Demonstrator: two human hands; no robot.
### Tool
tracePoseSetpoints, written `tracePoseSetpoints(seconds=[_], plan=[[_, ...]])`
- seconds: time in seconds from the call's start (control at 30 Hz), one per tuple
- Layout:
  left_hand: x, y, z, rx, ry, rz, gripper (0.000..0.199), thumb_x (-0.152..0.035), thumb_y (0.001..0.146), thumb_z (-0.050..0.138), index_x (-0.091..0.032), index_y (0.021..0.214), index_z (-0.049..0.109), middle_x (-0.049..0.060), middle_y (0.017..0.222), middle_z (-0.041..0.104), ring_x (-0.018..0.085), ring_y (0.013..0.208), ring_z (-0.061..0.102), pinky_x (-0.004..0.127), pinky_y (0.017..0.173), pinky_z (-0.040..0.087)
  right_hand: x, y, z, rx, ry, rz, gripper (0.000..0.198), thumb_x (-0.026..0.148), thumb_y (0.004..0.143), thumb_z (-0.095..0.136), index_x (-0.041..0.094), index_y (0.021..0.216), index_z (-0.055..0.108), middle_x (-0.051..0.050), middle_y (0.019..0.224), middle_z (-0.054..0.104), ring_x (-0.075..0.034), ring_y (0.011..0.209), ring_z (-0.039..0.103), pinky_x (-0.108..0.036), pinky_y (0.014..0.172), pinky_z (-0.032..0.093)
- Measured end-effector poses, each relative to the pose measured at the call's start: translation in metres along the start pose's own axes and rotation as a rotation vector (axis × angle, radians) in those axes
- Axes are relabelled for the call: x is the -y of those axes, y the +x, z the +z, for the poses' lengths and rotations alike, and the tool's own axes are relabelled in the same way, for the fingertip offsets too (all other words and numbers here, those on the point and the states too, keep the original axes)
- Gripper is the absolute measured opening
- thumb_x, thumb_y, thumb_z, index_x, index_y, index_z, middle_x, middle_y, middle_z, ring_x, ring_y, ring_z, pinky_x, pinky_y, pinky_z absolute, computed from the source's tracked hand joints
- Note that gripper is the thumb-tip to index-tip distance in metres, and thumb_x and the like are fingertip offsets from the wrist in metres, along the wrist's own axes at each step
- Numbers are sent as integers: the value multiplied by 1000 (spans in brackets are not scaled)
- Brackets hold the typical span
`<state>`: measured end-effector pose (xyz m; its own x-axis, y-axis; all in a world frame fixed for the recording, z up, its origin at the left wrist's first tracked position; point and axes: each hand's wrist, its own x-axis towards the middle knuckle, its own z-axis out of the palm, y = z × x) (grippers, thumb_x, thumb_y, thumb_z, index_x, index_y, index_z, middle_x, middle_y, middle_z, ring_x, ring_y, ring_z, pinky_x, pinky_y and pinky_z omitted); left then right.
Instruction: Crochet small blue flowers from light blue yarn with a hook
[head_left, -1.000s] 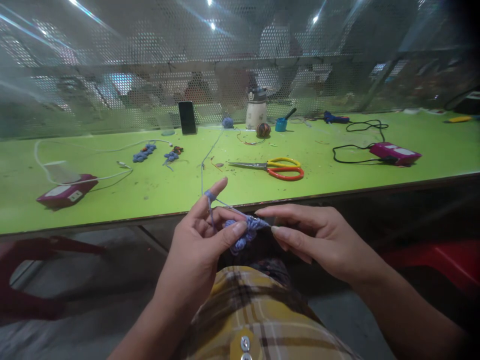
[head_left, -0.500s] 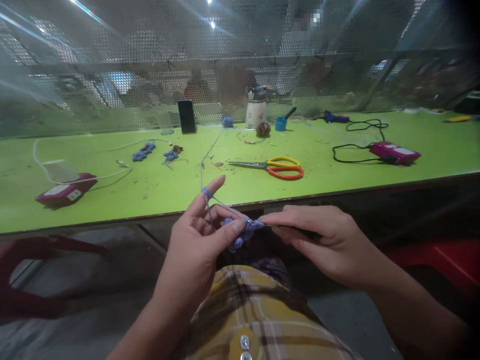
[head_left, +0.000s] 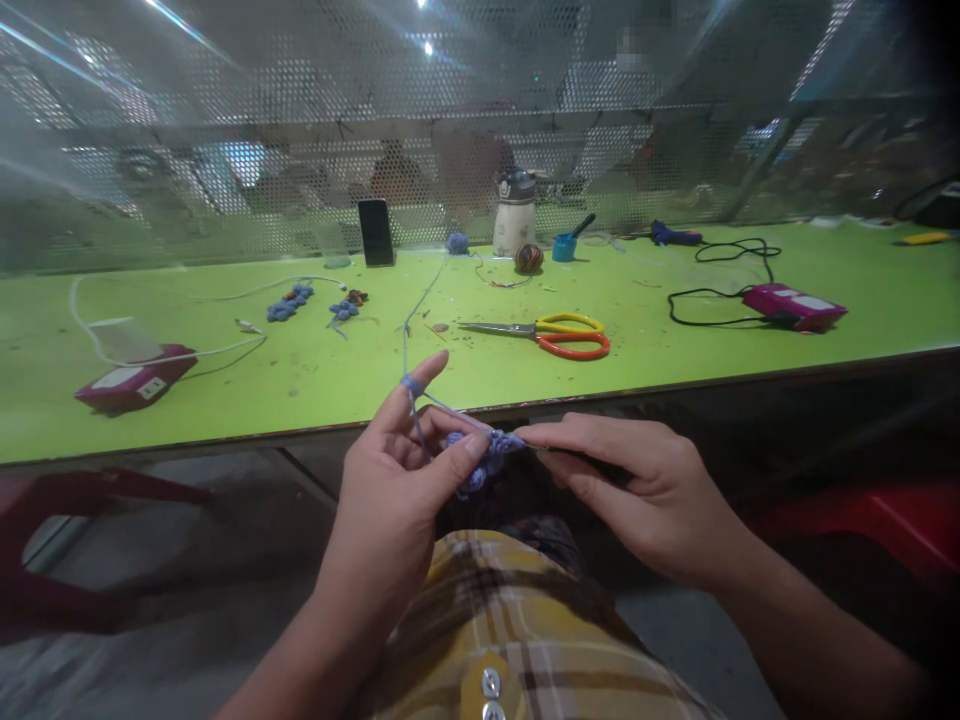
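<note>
My left hand (head_left: 409, 460) pinches a small purple crochet piece (head_left: 474, 478) between thumb and fingers, just off the table's front edge. Purple yarn (head_left: 406, 345) is wrapped round its raised index finger and runs back to a yarn ball (head_left: 457, 243). My right hand (head_left: 637, 480) closes on a thin crochet hook (head_left: 534, 447), most of it hidden by the fingers. The hook's tip end is in the stitches at the piece's right side. Beyond both hands, scissors (head_left: 540, 332) with yellow and orange handles lie on the green table (head_left: 337, 390).
Finished-looking purple crochet pieces (head_left: 290, 302) lie to the left. Magenta power strips (head_left: 139, 378) (head_left: 795, 306) sit at both sides with cables. A phone (head_left: 376, 232), a bottle (head_left: 514, 218), a dark multicoloured yarn ball (head_left: 529, 259) and a blue pot (head_left: 564, 247) stand along the back.
The view has shifted very slightly. Both hands keep their hold, and the right hand with the hook has moved only a little against the crochet piece.
</note>
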<state>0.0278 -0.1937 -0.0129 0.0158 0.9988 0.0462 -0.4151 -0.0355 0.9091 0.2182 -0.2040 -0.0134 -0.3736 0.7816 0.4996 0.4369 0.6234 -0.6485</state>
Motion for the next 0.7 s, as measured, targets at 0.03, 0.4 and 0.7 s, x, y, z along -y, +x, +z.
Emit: tracePoseSetpoints(seconds=[0.03,0.4,0.7], plan=[[1,0,0,-1,1,15,72,-9,69,81,-22,135,55,-2,72,69,9,71,62,18,72,50,-1,0,1,-2,-13,-11,28,7,91,55,17,112,70,-3,86,73,-14,74,65,-23,66,49],[10,-7,9,-92,70,215,60,-9,74,78,-26,129,60,-4,76,70,8,76,65,16,74,53,-4,-5,1,-47,-101,-116,32,3,91,53,15,116,68,-2,77,64,-12,65,57,-24,57,43],[12,-11,16,-140,112,254,56,-12,75,78,-26,127,60,-4,77,69,8,73,63,15,70,54,-1,-9,11,-151,-217,-195,36,0,90,50,6,121,65,-10,83,65,-15,70,60,-27,58,46]])
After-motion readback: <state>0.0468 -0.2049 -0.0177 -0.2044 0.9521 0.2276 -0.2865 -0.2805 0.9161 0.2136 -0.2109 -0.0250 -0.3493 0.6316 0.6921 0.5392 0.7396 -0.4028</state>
